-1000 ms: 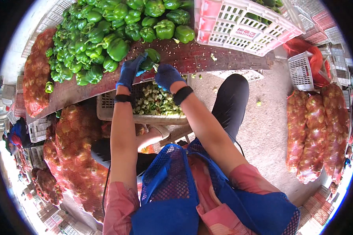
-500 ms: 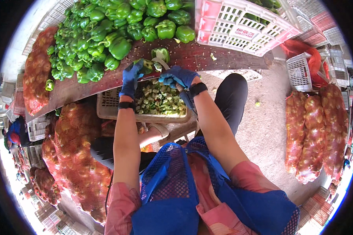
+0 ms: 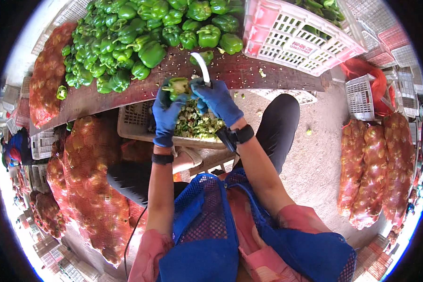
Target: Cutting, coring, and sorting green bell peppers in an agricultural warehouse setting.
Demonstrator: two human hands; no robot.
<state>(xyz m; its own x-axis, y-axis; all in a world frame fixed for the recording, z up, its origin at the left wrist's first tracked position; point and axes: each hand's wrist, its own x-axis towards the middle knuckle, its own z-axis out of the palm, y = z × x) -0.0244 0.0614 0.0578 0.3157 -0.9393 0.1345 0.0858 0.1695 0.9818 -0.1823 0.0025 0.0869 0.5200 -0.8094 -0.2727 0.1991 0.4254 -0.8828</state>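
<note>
My left hand (image 3: 166,115), in a blue glove, is closed around a cut green bell pepper (image 3: 177,88) whose pale inside shows. In my right hand (image 3: 219,102), also gloved, is a knife (image 3: 201,65) with a curved pale blade pointing up and away from me; its handle is hidden in the fingers. The right fingers come close against the pepper's side; whether they touch it I cannot tell. Beyond the blade, a piece of green pepper (image 3: 205,58) lies on the dark red table (image 3: 239,70). Below both hands sits a crate (image 3: 131,123) holding chopped pepper cores and scraps (image 3: 197,123).
A heap of whole green peppers (image 3: 122,44) covers the table's far left. A pink-and-white crate (image 3: 303,40) stands far right on it. Mesh sacks of onion-like bulbs (image 3: 91,188) lean at left; more sacks (image 3: 375,164) stand on the floor at right.
Both hands have drawn nearer to me. The pepper in my left hand has come up with its cut side showing, and the knife blade has swung upright, away from it.
</note>
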